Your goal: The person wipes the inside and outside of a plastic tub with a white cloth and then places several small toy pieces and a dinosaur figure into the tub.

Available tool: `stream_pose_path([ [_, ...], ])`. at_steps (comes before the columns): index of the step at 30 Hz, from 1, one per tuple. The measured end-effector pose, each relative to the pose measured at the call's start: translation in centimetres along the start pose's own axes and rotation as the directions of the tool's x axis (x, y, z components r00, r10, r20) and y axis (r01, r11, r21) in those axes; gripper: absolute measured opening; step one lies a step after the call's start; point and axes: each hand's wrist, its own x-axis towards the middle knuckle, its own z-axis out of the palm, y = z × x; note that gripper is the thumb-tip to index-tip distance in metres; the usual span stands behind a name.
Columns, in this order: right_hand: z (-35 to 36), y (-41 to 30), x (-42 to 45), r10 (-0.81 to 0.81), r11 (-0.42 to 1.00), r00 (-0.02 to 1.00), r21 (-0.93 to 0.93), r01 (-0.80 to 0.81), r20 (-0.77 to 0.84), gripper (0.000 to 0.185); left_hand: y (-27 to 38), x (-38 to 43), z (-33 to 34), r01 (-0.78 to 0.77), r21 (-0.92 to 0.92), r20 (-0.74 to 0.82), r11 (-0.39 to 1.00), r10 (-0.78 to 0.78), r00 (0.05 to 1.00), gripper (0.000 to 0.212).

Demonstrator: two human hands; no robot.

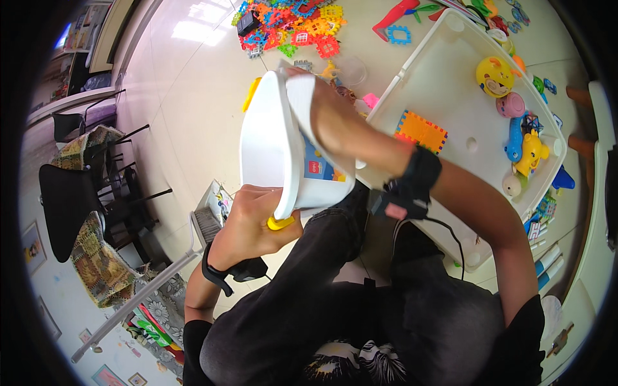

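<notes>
My left hand is closed on the near end of a white plastic basin, by a yellow handle. The basin is tilted on its side above the floor, with a blue printed label on its outer wall. My right hand is blurred and reaches over the basin's far side with a white cloth or wipe at its fingers. Most of those fingers are hidden, so their grip is unclear. Black straps with small devices are on both wrists.
Right of me lies a large white plastic bin with orange interlocking tiles and toys, including a yellow giraffe-like toy. Colourful plastic building pieces are heaped ahead. At left are a long-handled dustpan, a brush and black chairs.
</notes>
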Motion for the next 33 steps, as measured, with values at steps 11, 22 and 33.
stream_pose_path([
  [11, 1.6, -3.0, -1.9, -0.283, 0.952, 0.948, -0.167, 0.258, -0.149, 0.063, 0.7, 0.0, -0.7, -0.017, 0.123, -0.049, 0.992, 0.023, 0.999, 0.011],
  [22, -2.8, -3.8, 1.2, 0.323, 0.582, 0.923, 0.725, -0.368, 0.209, 0.027, 1.2, -3.1, -3.9, 0.026, 0.007, -0.287, 1.0, -0.023, 0.958, 0.024],
  [33, 1.5, -3.8, -1.4, 0.498, 0.198, 0.865, 0.964, -0.177, 0.056, 0.052, -0.2, 0.0, -1.8, 0.036, -0.502, -0.488, 0.864, -0.318, 0.813, 0.042],
])
